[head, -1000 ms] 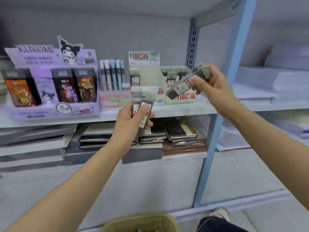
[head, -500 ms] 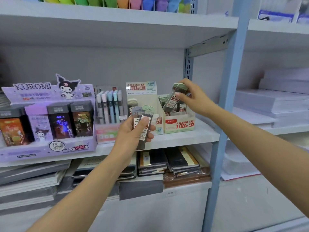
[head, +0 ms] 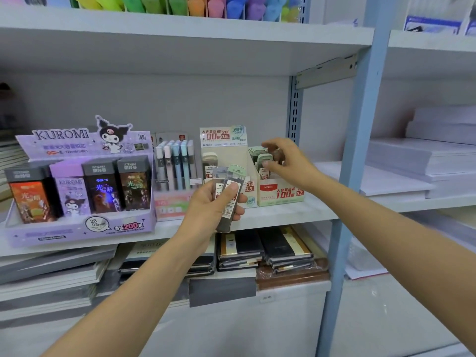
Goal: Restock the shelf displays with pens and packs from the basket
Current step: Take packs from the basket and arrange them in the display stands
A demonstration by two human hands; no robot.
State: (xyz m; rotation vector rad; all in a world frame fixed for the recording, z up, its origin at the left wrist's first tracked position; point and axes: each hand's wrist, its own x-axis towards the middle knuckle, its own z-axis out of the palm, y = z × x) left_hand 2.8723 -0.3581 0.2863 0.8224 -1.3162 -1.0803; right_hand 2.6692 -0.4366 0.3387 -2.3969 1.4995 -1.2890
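My left hand (head: 206,210) grips two slim lead packs (head: 233,181), one grey-capped and one green-capped, upright in front of the shelf edge. My right hand (head: 291,166) reaches into the right cream display box (head: 280,194) marked 0.7. Its thumb and fingers pinch the top of a green-capped lead pack (head: 264,161) standing upright among several like it. Beside it, the left cream display box (head: 248,188), marked 0.5, holds one pack. The basket is out of view.
A purple Kuromi display (head: 77,228) and a pink pen display (head: 175,173) stand to the left on the same shelf. Notebooks (head: 257,251) lie stacked below. A blue upright post (head: 353,150) rises right of my right hand, with paper stacks (head: 412,161) beyond.
My right hand carried its tilted pack down into the right display box, where it now stands upright. My view rose and the basket left the frame. My left hand kept its packs.
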